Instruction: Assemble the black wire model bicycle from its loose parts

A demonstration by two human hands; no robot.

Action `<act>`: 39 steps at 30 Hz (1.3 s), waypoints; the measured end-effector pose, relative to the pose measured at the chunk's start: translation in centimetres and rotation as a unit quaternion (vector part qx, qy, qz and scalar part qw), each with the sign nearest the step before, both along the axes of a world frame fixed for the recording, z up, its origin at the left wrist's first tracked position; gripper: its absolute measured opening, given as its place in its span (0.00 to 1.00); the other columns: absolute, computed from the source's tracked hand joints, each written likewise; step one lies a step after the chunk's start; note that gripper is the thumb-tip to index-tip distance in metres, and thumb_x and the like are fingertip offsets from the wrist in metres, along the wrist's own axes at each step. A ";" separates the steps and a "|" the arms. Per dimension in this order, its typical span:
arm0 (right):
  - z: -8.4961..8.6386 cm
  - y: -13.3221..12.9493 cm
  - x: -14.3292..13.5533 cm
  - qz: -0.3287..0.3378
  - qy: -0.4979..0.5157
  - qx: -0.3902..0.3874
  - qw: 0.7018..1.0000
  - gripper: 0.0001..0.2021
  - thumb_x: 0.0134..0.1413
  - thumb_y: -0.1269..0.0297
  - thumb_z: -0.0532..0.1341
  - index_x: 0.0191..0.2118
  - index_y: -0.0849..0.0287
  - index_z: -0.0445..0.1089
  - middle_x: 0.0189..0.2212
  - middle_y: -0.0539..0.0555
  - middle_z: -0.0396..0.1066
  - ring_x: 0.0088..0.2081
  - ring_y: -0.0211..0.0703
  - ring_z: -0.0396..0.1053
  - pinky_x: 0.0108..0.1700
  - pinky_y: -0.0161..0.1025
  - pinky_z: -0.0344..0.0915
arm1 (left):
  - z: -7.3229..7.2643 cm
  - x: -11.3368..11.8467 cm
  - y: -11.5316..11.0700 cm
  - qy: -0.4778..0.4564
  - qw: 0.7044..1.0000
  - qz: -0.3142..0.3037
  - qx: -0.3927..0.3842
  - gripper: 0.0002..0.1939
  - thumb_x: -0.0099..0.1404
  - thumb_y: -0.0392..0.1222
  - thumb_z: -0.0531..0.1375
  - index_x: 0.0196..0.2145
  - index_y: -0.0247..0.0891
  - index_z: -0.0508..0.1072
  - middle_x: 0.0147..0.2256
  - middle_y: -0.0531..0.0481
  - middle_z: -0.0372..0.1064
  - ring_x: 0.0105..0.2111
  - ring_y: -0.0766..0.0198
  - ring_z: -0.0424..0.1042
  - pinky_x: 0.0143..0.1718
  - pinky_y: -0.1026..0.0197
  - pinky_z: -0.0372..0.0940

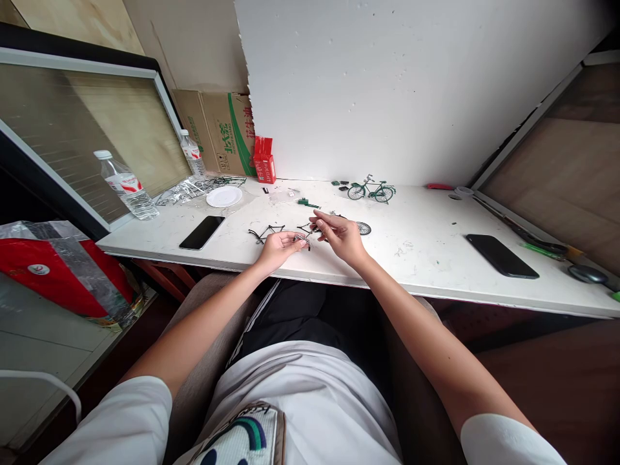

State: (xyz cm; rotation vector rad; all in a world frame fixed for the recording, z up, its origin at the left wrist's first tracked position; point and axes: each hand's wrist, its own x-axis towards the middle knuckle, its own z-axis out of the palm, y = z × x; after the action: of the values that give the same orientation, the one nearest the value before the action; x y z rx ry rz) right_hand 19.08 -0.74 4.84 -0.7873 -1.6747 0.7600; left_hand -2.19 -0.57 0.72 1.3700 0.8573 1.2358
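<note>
My left hand is closed in a pinch on a small, thin, silvery model-bicycle part just above the table's front. Against its upper end, my right hand has thumb and forefinger pinched together; what lies between those fingertips is too small to make out. A black model bicycle frame lies left of my hands. Partly behind my right hand, a small spoked wheel shows. Farther back are a green bicycle part and an upright green model bicycle.
On the white table lie a phone at left and a black phone at right. A white plate, loose part sprues, a water bottle and a red box stand toward the back left.
</note>
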 end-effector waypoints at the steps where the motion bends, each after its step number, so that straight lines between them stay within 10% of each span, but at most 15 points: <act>1: 0.1 -0.1 0.0 0.007 0.005 -0.003 1.000 0.28 0.63 0.41 0.66 0.60 0.55 0.79 0.50 0.58 0.82 0.48 0.53 0.81 0.40 0.46 0.84 | 0.0 0.0 0.0 -0.003 1.000 0.001 -0.001 0.27 0.53 0.53 0.78 0.44 0.31 0.81 0.42 0.37 0.83 0.42 0.49 0.84 0.51 0.48 0.75; 10: -0.1 -0.4 -0.6 -0.057 0.061 -0.023 0.996 0.23 0.54 0.43 0.73 0.43 0.59 0.85 0.30 0.56 0.82 0.33 0.49 0.81 0.38 0.45 0.82 | -0.3 -0.1 0.2 0.005 1.000 -0.006 0.003 0.27 0.54 0.53 0.78 0.44 0.31 0.81 0.40 0.38 0.83 0.42 0.49 0.84 0.49 0.49 0.76; 19: 0.0 -0.1 -0.1 -0.009 0.010 0.017 1.000 0.24 0.63 0.43 0.67 0.55 0.54 0.82 0.47 0.56 0.83 0.46 0.52 0.82 0.42 0.45 0.84 | -0.1 0.0 0.0 0.002 1.000 0.001 0.001 0.27 0.54 0.53 0.78 0.44 0.32 0.81 0.41 0.38 0.83 0.42 0.48 0.84 0.52 0.46 0.75; 28: -0.4 -0.1 -0.4 -0.053 0.055 -0.004 0.997 0.24 0.54 0.42 0.73 0.44 0.59 0.85 0.32 0.56 0.82 0.33 0.49 0.81 0.38 0.44 0.82 | 0.0 0.1 -0.2 0.019 1.000 -0.006 0.009 0.26 0.55 0.53 0.77 0.44 0.32 0.81 0.40 0.37 0.83 0.43 0.48 0.84 0.50 0.47 0.75; 39: 0.1 -0.1 -0.1 -0.027 0.026 -0.001 0.999 0.25 0.59 0.40 0.69 0.51 0.55 0.84 0.42 0.57 0.84 0.42 0.52 0.82 0.42 0.46 0.83 | -0.4 0.0 0.1 0.005 1.000 0.000 0.011 0.26 0.55 0.53 0.77 0.44 0.32 0.82 0.41 0.37 0.83 0.43 0.48 0.83 0.52 0.47 0.75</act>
State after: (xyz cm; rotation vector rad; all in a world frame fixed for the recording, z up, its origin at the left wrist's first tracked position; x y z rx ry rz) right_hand 18.97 -0.84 4.93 -0.8049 -1.6010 0.7381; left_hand -2.18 -0.49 0.36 1.3952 0.8533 1.2427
